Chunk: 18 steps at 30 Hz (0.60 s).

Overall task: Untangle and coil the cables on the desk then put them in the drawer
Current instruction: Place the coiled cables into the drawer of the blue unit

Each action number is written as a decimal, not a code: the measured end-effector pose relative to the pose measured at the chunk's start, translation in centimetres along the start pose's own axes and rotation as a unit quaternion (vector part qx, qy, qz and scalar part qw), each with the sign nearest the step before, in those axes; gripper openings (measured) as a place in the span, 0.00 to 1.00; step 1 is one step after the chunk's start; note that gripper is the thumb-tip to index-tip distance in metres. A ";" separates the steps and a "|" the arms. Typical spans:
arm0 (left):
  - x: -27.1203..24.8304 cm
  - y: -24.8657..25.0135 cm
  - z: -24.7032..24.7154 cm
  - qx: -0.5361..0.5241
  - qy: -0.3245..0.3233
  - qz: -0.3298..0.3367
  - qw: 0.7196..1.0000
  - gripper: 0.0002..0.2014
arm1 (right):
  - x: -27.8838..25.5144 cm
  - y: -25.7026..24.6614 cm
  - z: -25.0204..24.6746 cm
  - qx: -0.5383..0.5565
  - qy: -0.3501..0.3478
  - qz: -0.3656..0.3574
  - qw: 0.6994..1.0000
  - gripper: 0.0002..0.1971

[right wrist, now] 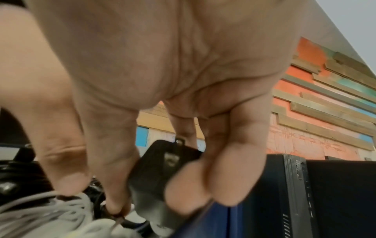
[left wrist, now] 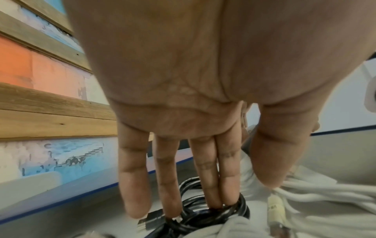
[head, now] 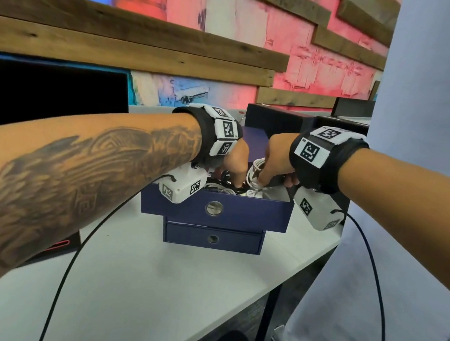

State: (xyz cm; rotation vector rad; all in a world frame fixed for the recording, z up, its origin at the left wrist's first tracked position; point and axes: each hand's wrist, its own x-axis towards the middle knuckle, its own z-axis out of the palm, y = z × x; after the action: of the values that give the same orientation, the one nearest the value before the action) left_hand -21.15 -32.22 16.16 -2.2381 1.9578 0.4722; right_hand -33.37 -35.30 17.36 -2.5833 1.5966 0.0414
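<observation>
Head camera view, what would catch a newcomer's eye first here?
Both hands plunged into the pulled-out top drawer of a small navy drawer unit at the desk's middle: the left hand presses straight fingers onto a black coiled cable, the right hand fingers a white cable bundle. Behind, a wall of wooden planks and red and blue paint stands out.

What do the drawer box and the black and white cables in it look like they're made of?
Drawer: probably matte navy paper-covered board, with crisp flat edges, a pale lining and a shiny metal ring pull.
Black cable: glossy plastic or rubber jacket; highlights run along its coils under the left hand.
White cable: smooth, duller plastic sheath, likely PVC.
</observation>
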 end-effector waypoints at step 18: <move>-0.1 -1.1 0.0 -0.054 0.021 -0.009 0.998 0.16 | 1.2 -1.3 -0.5 -0.141 0.088 -0.076 0.983 0.12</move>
State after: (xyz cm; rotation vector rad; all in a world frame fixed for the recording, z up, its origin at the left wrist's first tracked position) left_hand -20.11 -31.99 16.08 -2.3461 1.9757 0.5464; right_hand -31.68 -35.89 17.86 -2.9974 1.5396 0.0290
